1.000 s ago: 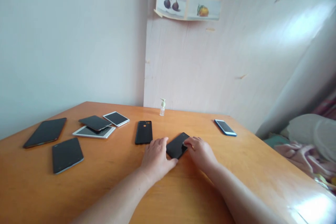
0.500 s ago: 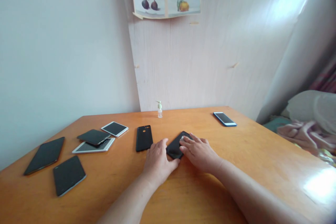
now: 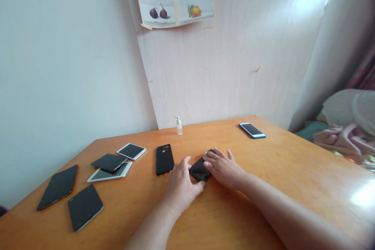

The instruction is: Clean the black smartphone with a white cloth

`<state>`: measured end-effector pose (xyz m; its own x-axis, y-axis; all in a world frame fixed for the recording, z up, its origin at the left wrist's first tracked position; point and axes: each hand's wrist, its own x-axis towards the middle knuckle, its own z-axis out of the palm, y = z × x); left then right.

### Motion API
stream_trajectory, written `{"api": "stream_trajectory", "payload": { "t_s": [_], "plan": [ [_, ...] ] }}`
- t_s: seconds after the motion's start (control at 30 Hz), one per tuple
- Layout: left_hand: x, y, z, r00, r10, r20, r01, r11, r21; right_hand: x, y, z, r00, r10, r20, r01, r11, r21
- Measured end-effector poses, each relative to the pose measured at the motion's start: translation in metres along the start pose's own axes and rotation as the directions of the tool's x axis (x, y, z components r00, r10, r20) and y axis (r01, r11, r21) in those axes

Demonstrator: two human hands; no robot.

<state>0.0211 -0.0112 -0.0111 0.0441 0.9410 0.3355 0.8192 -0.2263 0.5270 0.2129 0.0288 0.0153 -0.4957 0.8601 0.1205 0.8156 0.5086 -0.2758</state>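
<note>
A black smartphone lies flat on the table in front of me, its far part covered by my right hand. My left hand is curved around its near left side, thumb at the near corner and fingers by the left edge, steadying it. Over the phone's upper right, my right hand presses down with its fingers stretched forward. A small, crumpled whitish piece shows under those fingertips; its material is unclear. Just left of my left hand lies a black phone case with a round hole.
At left lie two dark tablet-like devices, a dark panel resting on a white-framed device, and another white-framed device. A pump bottle stands at the back; a blue-edged phone lies back right.
The camera view has shifted and tilted slightly. My right hand stays pressed on the phone with the whitish piece, and my left hand remains at its near left side.
</note>
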Motion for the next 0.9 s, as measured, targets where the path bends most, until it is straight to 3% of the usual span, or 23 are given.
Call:
{"api": "stream_trajectory", "payload": {
  "t_s": [0.1, 0.2, 0.27, 0.33, 0.4, 0.5, 0.57, 0.63, 0.73, 0.8, 0.9],
  "plan": [
    [0.0, -0.001, 0.001, 1.0, 0.007, -0.01, -0.007, 1.0, -0.005, 0.0, -0.002, 0.0, 1.0, 0.009, -0.002, -0.009, 1.0, 0.003],
    [0.0, -0.002, 0.001, 1.0, 0.014, -0.007, -0.014, 1.0, -0.006, -0.007, -0.021, 0.001, 0.983, -0.179, 0.051, 0.172, 0.978, 0.115],
    [0.0, -0.002, 0.0, 1.0, 0.011, -0.008, -0.011, 1.0, -0.006, -0.007, -0.028, 0.002, 0.97, -0.237, 0.059, 0.227, 0.964, 0.14],
    [0.0, -0.001, 0.0, 1.0, 0.01, -0.009, -0.011, 1.0, -0.003, -0.001, -0.021, 0.002, 0.987, -0.155, 0.044, 0.15, 0.984, 0.095],
    [0.001, -0.001, 0.0, 1.0, 0.01, -0.01, -0.01, 1.0, 0.003, 0.008, -0.007, 0.001, 1.0, 0.023, 0.017, -0.024, 0.999, 0.03],
    [0.001, -0.002, 0.002, 1.0, 0.009, -0.025, -0.008, 1.0, 0.021, 0.014, 0.008, 0.0, 0.98, 0.201, -0.002, -0.201, 0.979, -0.027],
    [0.002, -0.003, 0.002, 0.999, 0.007, -0.048, -0.005, 0.999, 0.033, 0.009, 0.001, 0.0, 0.991, 0.134, 0.015, -0.134, 0.991, -0.031],
    [0.002, -0.004, 0.002, 0.998, 0.006, -0.059, -0.003, 0.999, 0.04, 0.0, -0.014, 0.001, 0.998, -0.048, 0.041, 0.048, 0.999, 0.011],
    [0.002, -0.005, 0.001, 0.999, 0.011, -0.045, -0.009, 0.999, 0.047, -0.007, -0.028, 0.002, 0.968, -0.244, 0.059, 0.239, 0.967, 0.088],
    [0.002, -0.004, 0.001, 0.999, 0.004, -0.034, -0.002, 0.998, 0.058, -0.003, -0.021, 0.0, 0.984, -0.174, 0.049, 0.171, 0.984, 0.057],
    [0.001, -0.003, 0.0, 1.0, -0.011, -0.028, 0.013, 0.997, 0.078, 0.007, 0.002, -0.005, 0.993, 0.118, 0.012, -0.118, 0.993, -0.025]
  ]
}}
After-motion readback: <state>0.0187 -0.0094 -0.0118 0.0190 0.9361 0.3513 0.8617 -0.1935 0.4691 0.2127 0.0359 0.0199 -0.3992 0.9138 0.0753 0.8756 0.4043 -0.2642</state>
